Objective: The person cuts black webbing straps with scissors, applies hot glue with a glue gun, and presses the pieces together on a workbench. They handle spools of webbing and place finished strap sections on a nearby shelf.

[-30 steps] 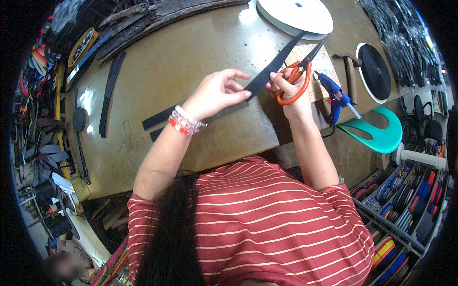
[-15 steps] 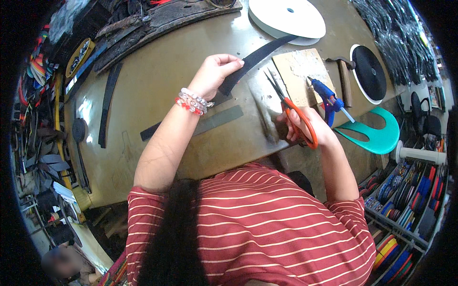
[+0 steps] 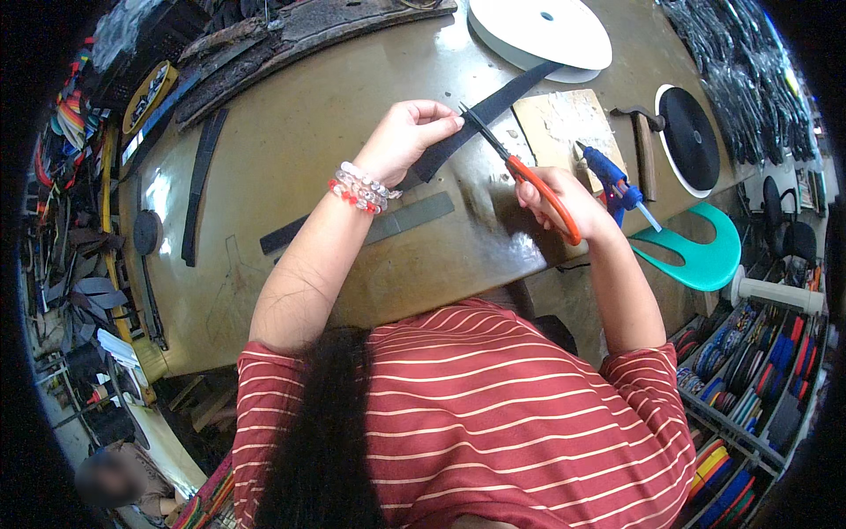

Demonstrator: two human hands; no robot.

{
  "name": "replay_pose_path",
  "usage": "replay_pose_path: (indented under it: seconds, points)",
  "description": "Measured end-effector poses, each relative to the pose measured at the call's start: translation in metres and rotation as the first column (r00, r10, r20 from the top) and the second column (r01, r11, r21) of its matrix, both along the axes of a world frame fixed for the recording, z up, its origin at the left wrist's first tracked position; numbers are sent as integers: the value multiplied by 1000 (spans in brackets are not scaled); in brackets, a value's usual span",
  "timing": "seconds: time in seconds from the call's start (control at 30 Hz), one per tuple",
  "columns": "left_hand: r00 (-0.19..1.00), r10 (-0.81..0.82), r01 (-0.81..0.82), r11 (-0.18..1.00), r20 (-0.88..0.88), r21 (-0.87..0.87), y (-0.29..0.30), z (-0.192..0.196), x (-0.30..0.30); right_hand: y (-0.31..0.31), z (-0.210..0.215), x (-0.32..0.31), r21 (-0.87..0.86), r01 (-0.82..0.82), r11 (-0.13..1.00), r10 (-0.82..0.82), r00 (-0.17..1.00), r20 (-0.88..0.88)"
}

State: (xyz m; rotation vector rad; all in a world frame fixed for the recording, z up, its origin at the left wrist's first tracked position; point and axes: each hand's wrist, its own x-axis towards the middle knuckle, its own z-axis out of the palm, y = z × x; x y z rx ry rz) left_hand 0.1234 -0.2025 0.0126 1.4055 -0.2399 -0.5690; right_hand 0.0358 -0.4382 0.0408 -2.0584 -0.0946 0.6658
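My left hand (image 3: 412,139) pinches a wide black fabric strap (image 3: 514,91) between thumb and fingers. The strap runs up to a large white reel (image 3: 538,33) at the far side of the table, and its loose end hangs below my fingers. My right hand (image 3: 564,201) grips orange-handled scissors (image 3: 557,207). Their dark blades lie at the strap's edge, close beside my left fingertips; whether they bite into it I cannot tell. Under my left wrist, a grey-green strip (image 3: 414,219) and a black strip (image 3: 284,238) rest on the table.
A pale board (image 3: 573,123) carries a blue glue gun (image 3: 610,176). Beyond it are a hammer (image 3: 648,159) and a black reel (image 3: 690,145). A teal cut-out (image 3: 718,251) overhangs the table's right edge. Black strips (image 3: 203,189) lie at left. Another person (image 3: 145,480) is at lower left.
My right hand has swung the scissors up and left, so their blades now meet the strap beside my left fingers. My left hand has shifted slightly right, still pinching the strap.
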Motion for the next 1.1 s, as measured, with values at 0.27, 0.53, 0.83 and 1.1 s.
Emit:
replay_pose_path:
  seconds: [0.27, 0.53, 0.83, 1.1]
  points:
    - [1000, -7, 6, 1000, 28, 16, 2, -9, 3, 14, 5, -5, -91, 128, 988, -127, 992, 17]
    - [899, -164, -227, 620, 407, 751, 71, 24, 30, 19, 18, -35, -644, 33, 764, 115, 976, 187]
    - [620, -423, -378, 577, 661, 724, -18, -5, 26, 16, 112, 70, -790, 79, 607, 386, 840, 381]
    - [862, -45, -228, 855, 504, 466, -27, -11, 67, -38, 21, 209, -820, 93, 565, 509, 743, 435]
